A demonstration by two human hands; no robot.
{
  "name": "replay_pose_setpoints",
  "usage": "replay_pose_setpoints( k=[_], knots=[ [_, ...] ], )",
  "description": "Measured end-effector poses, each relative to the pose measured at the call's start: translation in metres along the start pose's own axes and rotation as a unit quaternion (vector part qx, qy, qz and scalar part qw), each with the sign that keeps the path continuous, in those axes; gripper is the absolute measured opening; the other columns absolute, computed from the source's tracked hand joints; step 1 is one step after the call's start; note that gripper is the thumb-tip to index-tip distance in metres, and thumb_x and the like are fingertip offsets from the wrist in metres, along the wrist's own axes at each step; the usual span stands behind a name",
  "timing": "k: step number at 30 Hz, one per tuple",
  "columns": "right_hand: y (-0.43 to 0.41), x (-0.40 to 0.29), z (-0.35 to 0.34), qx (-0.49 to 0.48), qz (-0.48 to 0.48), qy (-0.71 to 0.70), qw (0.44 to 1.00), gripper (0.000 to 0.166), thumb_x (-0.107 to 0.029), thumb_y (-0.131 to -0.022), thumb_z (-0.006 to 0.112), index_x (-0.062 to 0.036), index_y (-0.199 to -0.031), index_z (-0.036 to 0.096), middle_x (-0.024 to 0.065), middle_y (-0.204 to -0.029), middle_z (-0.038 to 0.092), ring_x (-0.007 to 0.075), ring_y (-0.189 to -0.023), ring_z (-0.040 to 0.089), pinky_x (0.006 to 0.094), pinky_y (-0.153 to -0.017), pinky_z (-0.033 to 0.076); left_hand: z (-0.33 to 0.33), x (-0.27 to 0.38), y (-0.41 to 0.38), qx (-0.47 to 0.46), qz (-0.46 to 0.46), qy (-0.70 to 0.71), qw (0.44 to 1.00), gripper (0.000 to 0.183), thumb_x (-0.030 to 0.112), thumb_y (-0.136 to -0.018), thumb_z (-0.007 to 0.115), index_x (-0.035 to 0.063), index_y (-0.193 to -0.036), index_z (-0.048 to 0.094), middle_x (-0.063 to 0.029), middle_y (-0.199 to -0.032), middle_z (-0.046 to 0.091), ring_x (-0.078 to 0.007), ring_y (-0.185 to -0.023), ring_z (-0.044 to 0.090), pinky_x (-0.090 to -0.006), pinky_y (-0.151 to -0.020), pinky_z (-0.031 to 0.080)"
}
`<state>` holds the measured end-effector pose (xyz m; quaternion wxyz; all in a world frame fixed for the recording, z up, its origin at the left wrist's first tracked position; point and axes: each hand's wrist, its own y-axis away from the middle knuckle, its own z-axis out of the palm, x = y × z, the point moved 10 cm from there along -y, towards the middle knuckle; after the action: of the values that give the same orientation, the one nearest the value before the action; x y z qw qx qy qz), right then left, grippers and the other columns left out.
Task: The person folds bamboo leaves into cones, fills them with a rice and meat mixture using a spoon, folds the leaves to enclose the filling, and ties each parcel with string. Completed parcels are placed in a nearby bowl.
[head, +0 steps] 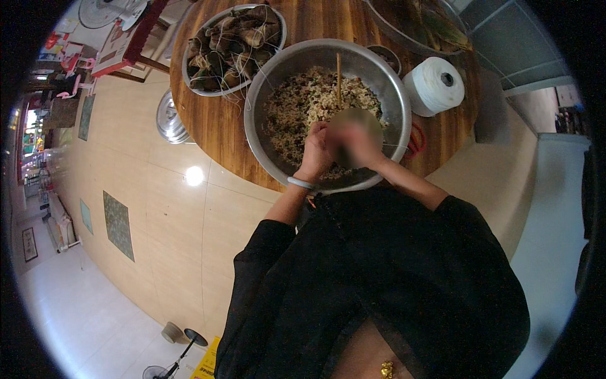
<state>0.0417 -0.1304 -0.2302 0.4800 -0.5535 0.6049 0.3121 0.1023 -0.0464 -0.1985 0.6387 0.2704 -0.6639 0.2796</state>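
My left hand (316,147), with a pale bangle (300,183) at the wrist, has its fingers curled over a large metal basin (253,137). Close against it is my right hand (362,144), partly lost in a blurred patch. Both hands are around a dark, greenish bundle (348,158), too blurred to make out. A thin white string runs from near my right hand across the basin's right rim. Below the hands lies a rice mixture (289,109) with darker bits. A wooden stick (339,78) stands upright in it.
A bowl of string-tied leaf dumplings (232,47) stands at the left on the round wooden table (227,137). To the right are a white string spool (434,87) and red-handled scissors (416,141). Behind are a small bowl (386,57) and a basin holding long leaves (438,33).
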Motion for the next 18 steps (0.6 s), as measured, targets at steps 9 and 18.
replay_pose_setpoints(
  k=[9,18],
  knots=[
    [-0.01,0.005,0.006,-0.082,0.094,0.038,0.991,0.015,-0.014,-0.086,0.047,-0.0038,-0.094,0.055,0.0097,-0.089,0.056,0.0184,-0.085,0.052,0.0321,-0.077,0.041,0.005,0.007,-0.014,-0.175,0.003,-0.119,0.977,0.021,0.017,-0.076,0.063,0.0034,-0.092,0.063,-0.01,-0.082,0.054,-0.0228,-0.077,0.054,-0.0321,-0.065,0.044],
    [-0.003,0.013,0.002,-0.08,0.198,-0.035,0.976,0.017,-0.016,-0.087,0.05,-0.0023,-0.096,0.052,0.0089,-0.084,0.056,0.0156,-0.078,0.051,0.0296,-0.07,0.041,0.014,0.031,-0.012,-0.168,0.106,-0.317,0.927,0.007,0.005,-0.073,0.058,-0.0001,-0.076,0.055,-0.0182,-0.075,0.055,-0.0369,-0.074,0.054,-0.0419,-0.064,0.044]
  ],
)
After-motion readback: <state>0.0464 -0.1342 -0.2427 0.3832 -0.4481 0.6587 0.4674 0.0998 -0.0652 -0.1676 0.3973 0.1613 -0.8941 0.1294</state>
